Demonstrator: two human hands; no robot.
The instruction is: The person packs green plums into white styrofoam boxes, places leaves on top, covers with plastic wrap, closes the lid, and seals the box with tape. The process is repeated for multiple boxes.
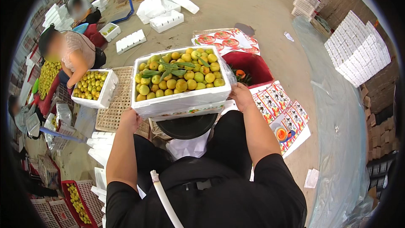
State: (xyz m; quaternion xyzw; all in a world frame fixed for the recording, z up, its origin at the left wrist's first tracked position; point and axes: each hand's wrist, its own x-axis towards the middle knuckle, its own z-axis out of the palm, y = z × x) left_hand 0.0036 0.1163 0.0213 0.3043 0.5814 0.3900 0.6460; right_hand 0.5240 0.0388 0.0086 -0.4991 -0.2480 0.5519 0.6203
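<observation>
Before me is a white foam box (180, 101) wrapped in clear plastic film, heaped with round yellow-green fruit (181, 85). Long green leaves (171, 69) lie on top of the fruit. My left hand (130, 119) grips the box's near left corner, fingers partly hidden. At the near right corner, my right hand (241, 97) holds the film-covered side. Under the box's near edge shows a black round surface (190, 126), between my knees. A red crate (251, 65) with green leaves and an orange object inside stands just beyond my right hand.
Printed sheets (273, 104) and a tape dispenser (283, 134) lie at my right. A co-worker (77, 53) leans over another fruit-filled foam box (91, 85) on the left. A beige plastic crate (115, 98) lies between. Foam lids (131, 41) litter the floor. A lit cigarette (166, 199) juts up close to the camera.
</observation>
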